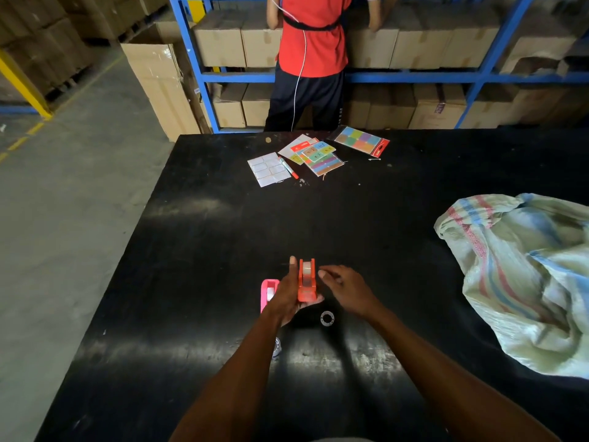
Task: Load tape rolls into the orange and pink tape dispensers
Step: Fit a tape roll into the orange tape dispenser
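Head view: left hand (288, 296) clamps the orange dispenser (307, 280), roll seemingly seated; right hand (345, 290) hovers beside it, fingers apart. Probably next: the pink dispenser (267, 293).

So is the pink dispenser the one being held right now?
No, the left hand holds the orange dispenser; the pink dispenser sits on the table beside it.

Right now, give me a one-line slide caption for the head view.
Left hand holds the orange dispenser, roll seated, on the black table; right hand beside it.
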A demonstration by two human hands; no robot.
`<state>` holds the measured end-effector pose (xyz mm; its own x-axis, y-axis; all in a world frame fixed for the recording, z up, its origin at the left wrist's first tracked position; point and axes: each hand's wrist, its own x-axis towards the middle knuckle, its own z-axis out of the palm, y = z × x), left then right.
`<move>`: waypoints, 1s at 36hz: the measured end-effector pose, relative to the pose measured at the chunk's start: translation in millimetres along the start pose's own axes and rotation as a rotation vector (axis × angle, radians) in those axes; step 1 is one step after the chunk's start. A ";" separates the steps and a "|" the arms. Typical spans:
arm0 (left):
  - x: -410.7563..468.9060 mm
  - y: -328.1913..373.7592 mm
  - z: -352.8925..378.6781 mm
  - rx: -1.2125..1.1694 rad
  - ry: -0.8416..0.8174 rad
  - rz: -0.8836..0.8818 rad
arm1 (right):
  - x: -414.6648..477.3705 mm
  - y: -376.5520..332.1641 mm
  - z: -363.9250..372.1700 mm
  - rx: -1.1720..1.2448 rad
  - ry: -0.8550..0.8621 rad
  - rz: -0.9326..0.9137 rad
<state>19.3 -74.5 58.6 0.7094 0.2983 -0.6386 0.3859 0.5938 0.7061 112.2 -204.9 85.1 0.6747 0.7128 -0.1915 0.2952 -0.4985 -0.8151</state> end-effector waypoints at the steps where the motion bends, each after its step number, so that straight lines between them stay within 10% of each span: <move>1: 1.7 -2.3 -0.4 0.025 0.003 0.010 | 2.0 2.2 1.2 0.001 -0.055 -0.006; 36: 69.9 -67.8 -3.6 0.501 0.545 0.043 | 33.8 69.1 71.8 -0.075 0.018 0.318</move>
<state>40.7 -91.2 -35.0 0.3864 0.7198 -0.5767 0.6797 0.2004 0.7055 106.8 -179.8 -16.9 0.7529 0.5068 -0.4198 0.1159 -0.7300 -0.6735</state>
